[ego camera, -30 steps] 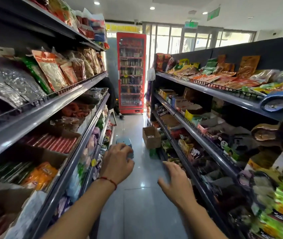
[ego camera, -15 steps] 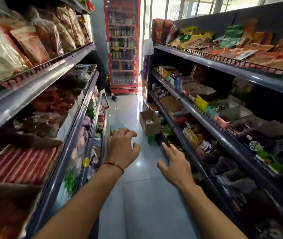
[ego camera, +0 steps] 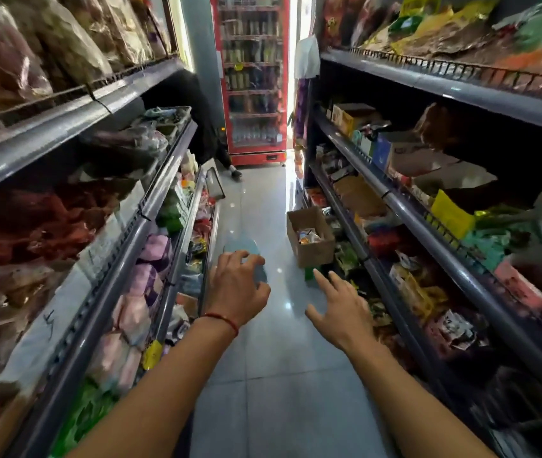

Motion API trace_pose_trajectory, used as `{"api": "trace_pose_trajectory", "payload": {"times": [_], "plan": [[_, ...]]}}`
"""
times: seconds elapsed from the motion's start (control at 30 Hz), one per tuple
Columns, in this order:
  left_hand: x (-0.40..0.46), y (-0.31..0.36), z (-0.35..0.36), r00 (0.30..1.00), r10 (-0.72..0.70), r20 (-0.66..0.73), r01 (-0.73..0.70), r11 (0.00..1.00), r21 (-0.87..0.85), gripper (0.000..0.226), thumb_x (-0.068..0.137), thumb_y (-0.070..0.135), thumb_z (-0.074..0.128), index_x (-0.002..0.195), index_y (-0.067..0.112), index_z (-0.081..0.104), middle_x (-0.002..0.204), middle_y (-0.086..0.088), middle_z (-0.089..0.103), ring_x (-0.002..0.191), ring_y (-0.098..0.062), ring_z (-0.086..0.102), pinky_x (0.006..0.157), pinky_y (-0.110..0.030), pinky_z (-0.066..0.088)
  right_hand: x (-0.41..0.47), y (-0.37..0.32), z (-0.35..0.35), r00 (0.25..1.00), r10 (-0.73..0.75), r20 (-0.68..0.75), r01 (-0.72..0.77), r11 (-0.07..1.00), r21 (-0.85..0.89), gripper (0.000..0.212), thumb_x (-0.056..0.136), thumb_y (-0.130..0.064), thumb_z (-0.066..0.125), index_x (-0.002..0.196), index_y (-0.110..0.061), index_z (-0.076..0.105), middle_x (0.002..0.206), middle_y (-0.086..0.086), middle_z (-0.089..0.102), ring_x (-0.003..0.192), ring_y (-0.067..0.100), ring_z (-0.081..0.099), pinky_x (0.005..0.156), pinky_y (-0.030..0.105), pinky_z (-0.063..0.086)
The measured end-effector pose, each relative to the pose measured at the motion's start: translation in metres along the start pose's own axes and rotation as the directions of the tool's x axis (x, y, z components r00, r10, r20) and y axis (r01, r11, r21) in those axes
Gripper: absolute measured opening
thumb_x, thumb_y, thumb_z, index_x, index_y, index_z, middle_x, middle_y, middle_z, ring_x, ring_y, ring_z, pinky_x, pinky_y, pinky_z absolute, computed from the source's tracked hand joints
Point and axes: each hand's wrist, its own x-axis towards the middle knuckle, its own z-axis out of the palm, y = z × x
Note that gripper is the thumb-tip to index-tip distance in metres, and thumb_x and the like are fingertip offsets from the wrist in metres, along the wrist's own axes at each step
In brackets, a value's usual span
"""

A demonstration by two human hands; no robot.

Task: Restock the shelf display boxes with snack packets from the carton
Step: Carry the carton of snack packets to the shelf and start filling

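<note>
On the floor of the aisle, at about one o'clock from the hands, an open brown carton (ego camera: 310, 238) is seen against the foot of the right-hand shelves (ego camera: 405, 206), with a few snack packets (ego camera: 309, 235) visible inside; their print is too small to be read. Display boxes (ego camera: 424, 157) are lined along the middle right shelf at two o'clock, several with their contents hidden in shadow. Much of the stock on both sides is smeared by motion blur, and the left-hand shelves (ego camera: 124, 246) at nine o'clock are cut off by the frame edge.

Both arms are stretched forward over the tiled floor (ego camera: 279, 375). The left hand (ego camera: 238, 289), with a red string at its wrist, is held with loosely curled fingers around nothing; a bluish object (ego camera: 244, 246) just beyond it is partly covered and cannot be identified. The right hand (ego camera: 342, 309) is held palm down with fingers spread apart, touching nothing. A red drinks cooler (ego camera: 253, 77) stands at twelve o'clock.
</note>
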Motion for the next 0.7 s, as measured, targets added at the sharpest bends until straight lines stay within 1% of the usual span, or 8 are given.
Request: {"api": "trace_pose_trajectory", "payload": {"times": [0.1,0.23,0.33,0.47,0.57,0.63,0.7], "plan": [[0.058,-0.019,0.009,0.999,-0.032,-0.009,0.032,0.999,-0.007,0.050,0.074,0.038,0.053,0.120,0.024,0.066,0.124,-0.006,0.062,0.117,-0.029,0.050,0.100,-0.048,0.047,0.065,-0.004,-0.003,1.000,-0.015,0.013,0.015,1.000,0.002,0.078,0.093,-0.054,0.054,0.160,-0.042,0.016,0.168,-0.002,0.019,0.153,0.024,0.020,0.119,0.051,0.024],[0.133,-0.047,0.020,0.999,-0.046,0.012,0.046,0.999,-0.013,0.056,0.072,0.039,0.049,0.124,0.025,0.065,0.128,-0.006,0.061,0.119,-0.030,0.050,0.101,-0.048,0.046,0.146,-0.015,0.009,0.999,-0.018,0.043,0.019,1.000,-0.018,0.079,0.092,-0.054,0.054,0.159,-0.043,0.015,0.168,-0.001,0.021,0.152,0.025,0.022,0.120,0.051,0.026],[0.195,-0.082,0.036,0.996,-0.050,0.079,0.051,0.999,-0.010,0.062,0.071,0.042,0.046,0.129,0.026,0.062,0.133,-0.006,0.057,0.124,-0.030,0.047,0.104,-0.047,0.043,0.209,-0.032,0.030,0.999,-0.005,0.042,0.007,0.999,-0.052,0.081,0.091,-0.055,0.054,0.160,-0.040,0.014,0.167,0.000,0.022,0.151,0.025,0.024,0.119,0.050,0.026],[0.272,-0.129,0.054,0.983,-0.028,0.181,0.040,0.997,-0.064,0.065,0.078,0.042,0.057,0.140,0.026,0.050,0.135,-0.008,0.053,0.126,-0.031,0.043,0.106,-0.049,0.041,0.286,-0.065,0.050,0.998,0.057,0.036,-0.054,0.996,-0.076,0.086,0.089,-0.055,0.058,0.160,-0.028,0.016,0.160,0.000,0.033,0.146,0.025,0.032,0.116,0.048,0.031],[0.331,-0.161,0.068,0.973,0.013,0.232,0.009,0.995,-0.095,0.073,0.075,0.050,0.049,0.144,0.028,0.045,0.138,-0.006,0.052,0.129,-0.029,0.044,0.108,-0.050,0.042,0.343,-0.083,0.064,0.995,0.095,0.025,-0.093,0.992,-0.081,0.084,0.087,-0.056,0.059,0.158,-0.028,0.022,0.155,0.000,0.037,0.141,0.025,0.037,0.114,0.048,0.035],[0.371,-0.178,0.080,0.967,0.036,0.252,-0.007,0.993,-0.114,0.071,0.075,0.050,0.048,0.142,0.029,0.047,0.138,-0.005,0.053,0.129,-0.028,0.045,0.107,-0.049,0.043,0.380,-0.089,0.072,0.994,0.110,0.022,-0.108,0.992,-0.071,0.082,0.085,-0.055,0.058,0.156,-0.029,0.025,0.154,0.000,0.038,0.139,0.026,0.038,0.113,0.049,0.037],[0.407,-0.188,0.092,0.963,0.065,0.260,-0.032,0.991,-0.131,0.061,0.080,0.046,0.053,0.139,0.031,0.052,0.138,-0.003,0.054,0.129,-0.027,0.045,0.107,-0.050,0.044,0.415,-0.090,0.079,0.993,0.118,0.017,-0.117,0.991,-0.063,0.080,0.085,-0.054,0.058,0.154,-0.029,0.027,0.154,0.000,0.038,0.139,0.026,0.038,0.112,0.049,0.037]]}}
